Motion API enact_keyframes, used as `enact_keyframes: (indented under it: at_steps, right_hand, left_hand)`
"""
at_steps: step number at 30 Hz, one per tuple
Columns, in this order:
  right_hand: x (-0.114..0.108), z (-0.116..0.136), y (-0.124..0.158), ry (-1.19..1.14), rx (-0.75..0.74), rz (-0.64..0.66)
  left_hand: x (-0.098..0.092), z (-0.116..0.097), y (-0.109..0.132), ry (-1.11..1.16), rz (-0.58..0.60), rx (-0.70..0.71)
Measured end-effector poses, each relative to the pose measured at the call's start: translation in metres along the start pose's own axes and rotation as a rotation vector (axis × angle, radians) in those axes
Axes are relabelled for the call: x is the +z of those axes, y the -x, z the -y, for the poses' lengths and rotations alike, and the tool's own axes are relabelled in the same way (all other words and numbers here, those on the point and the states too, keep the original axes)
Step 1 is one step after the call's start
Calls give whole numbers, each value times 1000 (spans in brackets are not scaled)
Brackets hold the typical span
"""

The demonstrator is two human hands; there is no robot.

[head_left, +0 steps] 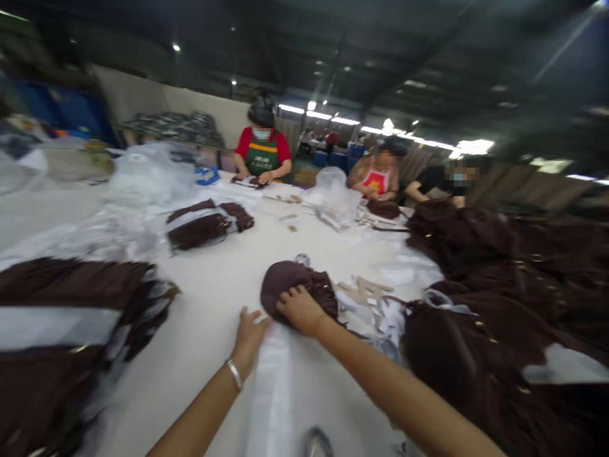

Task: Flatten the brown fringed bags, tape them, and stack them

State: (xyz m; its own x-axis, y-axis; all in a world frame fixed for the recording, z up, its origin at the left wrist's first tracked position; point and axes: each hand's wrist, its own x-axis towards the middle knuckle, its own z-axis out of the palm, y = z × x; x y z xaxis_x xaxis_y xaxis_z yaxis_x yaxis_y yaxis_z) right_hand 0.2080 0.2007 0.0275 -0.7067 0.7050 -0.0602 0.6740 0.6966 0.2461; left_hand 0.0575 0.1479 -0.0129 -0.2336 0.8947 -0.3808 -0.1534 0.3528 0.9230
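Note:
My right hand (301,309) lies on a small folded dark brown garment (291,284) on the white table (209,298), its fingers curled over the near edge of the cloth. My left hand (248,336), with a silver bracelet at the wrist, rests just left of it. Its fingers lie flat on the top end of a long white strip (272,393) that runs toward me. The picture is blurred by motion.
Stacks of brown garments with white bands lie at the left (71,317) and centre (204,225). A big loose brown heap (499,298) fills the right. Clear plastic bags (147,174) and paper scraps (366,292) lie about. Three people work at the far side.

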Motion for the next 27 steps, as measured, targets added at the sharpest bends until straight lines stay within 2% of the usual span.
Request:
enact_keyframes:
  at_steps: [4,9,15,18,21,24,27]
  right_hand:
    - [6,9,-7,-28,-13,-19]
    - [1,24,-4,-22,68,-2]
    - [-5,38,6,-145,155,-31]
    - [-21,51,19,-246,175,-76]
    - [-46,71,39,-371,219,-124]
    - [-71,96,68,-535,279,-139]
    - [-91,126,106,-729,340,-125]
  left_hand:
    - [-21,11,24,58,42,-69]
    - [-44,21,77,79,104,-99]
    - [-75,42,144,88,168,-65]
    - [-93,50,183,98,224,-90]
    - [-110,58,218,145,275,-173]
    - [-125,64,246,149,353,-248]
    - [-140,66,273,121,484,-270]
